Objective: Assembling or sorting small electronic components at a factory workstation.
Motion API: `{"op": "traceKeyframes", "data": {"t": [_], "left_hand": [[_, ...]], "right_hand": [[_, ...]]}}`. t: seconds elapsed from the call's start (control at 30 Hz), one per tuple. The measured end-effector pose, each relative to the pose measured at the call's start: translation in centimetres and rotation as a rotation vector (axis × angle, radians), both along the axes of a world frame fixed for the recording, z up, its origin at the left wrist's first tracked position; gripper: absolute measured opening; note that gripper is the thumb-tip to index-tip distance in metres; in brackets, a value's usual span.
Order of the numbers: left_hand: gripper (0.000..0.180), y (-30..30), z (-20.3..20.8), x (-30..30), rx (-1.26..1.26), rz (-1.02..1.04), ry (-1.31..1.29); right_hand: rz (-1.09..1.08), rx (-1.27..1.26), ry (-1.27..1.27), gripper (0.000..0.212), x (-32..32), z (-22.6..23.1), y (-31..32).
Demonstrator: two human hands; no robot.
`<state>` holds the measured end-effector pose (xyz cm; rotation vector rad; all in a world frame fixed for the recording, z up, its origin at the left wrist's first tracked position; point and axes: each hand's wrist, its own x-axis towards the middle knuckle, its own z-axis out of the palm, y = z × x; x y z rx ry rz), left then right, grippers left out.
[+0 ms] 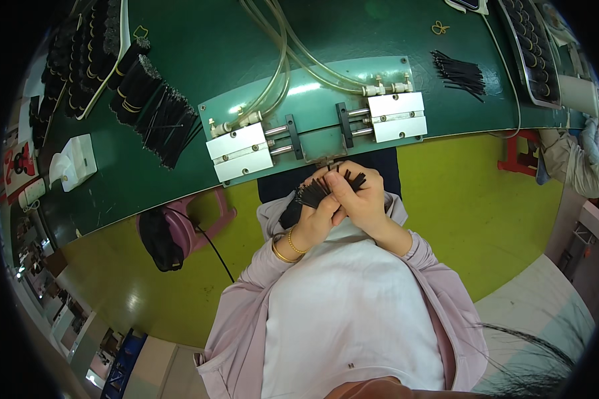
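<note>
By the fingers of the left hand (319,216) and the right hand (369,201), a bunch of black strands (311,193) is grasped just off the near edge of the bench (199,40), its free ends fanned, those at the right pointed toward 1 o'clock, while the long axis of those at the left cannot be told surely. At 12 o'clock from the hands a twin-cylinder device (239,151) is set; bundled black strands (140,90) are laid toward 10 o'clock, and a loose black pile (458,74) between 1 and 2.

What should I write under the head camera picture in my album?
Left hand and right hand hold thin black pieces beside a green table.
</note>
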<state>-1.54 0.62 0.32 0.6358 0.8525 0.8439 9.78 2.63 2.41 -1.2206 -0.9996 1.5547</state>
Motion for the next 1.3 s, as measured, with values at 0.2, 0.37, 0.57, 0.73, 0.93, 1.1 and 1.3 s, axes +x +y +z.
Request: {"op": "traceKeyframes", "data": {"t": [0.2, 0.37, 0.57, 0.73, 0.93, 1.1, 1.3], "left_hand": [[0.011, 0.1, 0.1, 0.2, 0.009, 0.05, -0.003], [0.01, -0.1, -0.1, 0.4, -0.007, 0.069, -0.019], [0.009, -0.1, -0.3, 0.3, 0.037, 0.046, -0.075], [0.009, -0.1, -0.1, 0.6, 0.02, 0.089, -0.062], [0.009, 0.1, 0.0, 0.7, 0.035, 0.1, -0.048], [0.011, -0.1, -0.2, 0.5, 0.045, 0.099, -0.037], [0.014, -0.1, -0.3, 0.2, 0.037, 0.085, -0.018]], "right_hand": [[0.0, 0.018, -0.034, 0.022, 0.1, -0.4, 0.1], [0.002, -0.049, -0.008, 0.023, 0.1, 0.0, 0.2], [0.002, -0.079, 0.029, 0.023, 0.1, 0.6, 0.3], [0.011, -0.08, 0.025, 0.023, 0.1, 0.5, 0.3], [-0.002, -0.082, 0.013, 0.023, 0.1, 0.1, 0.2], [0.014, -0.122, 0.008, 0.022, 0.1, 0.5, 0.3], [0.028, -0.033, 0.008, 0.02, 0.4, -0.1, 0.4]]}}
